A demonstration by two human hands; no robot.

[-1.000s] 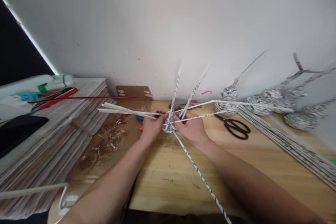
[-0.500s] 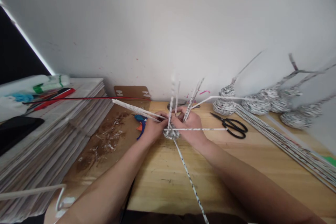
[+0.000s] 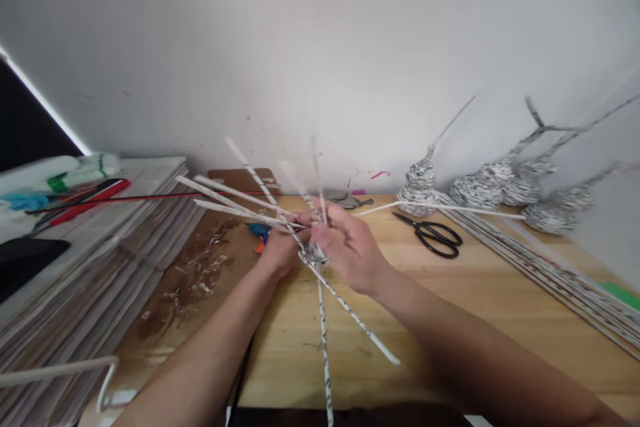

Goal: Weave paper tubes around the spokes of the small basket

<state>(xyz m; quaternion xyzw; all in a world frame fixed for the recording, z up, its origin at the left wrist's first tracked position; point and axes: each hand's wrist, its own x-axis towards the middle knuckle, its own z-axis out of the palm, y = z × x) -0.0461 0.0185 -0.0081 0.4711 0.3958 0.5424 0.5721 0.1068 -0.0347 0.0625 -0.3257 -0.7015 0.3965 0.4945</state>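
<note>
Both hands meet over the wooden table (image 3: pixel 450 300) around a small woven hub of rolled newspaper tubes (image 3: pixel 315 253). Long paper spokes (image 3: pixel 235 195) fan out from it to the left, upward and toward me. My left hand (image 3: pixel 280 247) grips the hub's left side with fingers closed on the spokes. My right hand (image 3: pixel 347 250) covers the right side, fingers curled round spokes that rise between them. Two tubes (image 3: pixel 350 310) run down toward the table's near edge. The hub's centre is mostly hidden by my fingers.
Black scissors (image 3: pixel 433 237) lie right of my hands. Several woven paper pieces (image 3: pixel 423 187) stand along the wall, with a bundle of paper tubes (image 3: pixel 560 277) beside them. A newspaper stack (image 3: pixel 95 260) fills the left side, and a blue glue gun (image 3: pixel 260 233) peeks out by my left hand.
The work has turned: spokes that stood upright or pointed right now fan left, and a second tube points toward me. My right hand has shifted over the hub.
</note>
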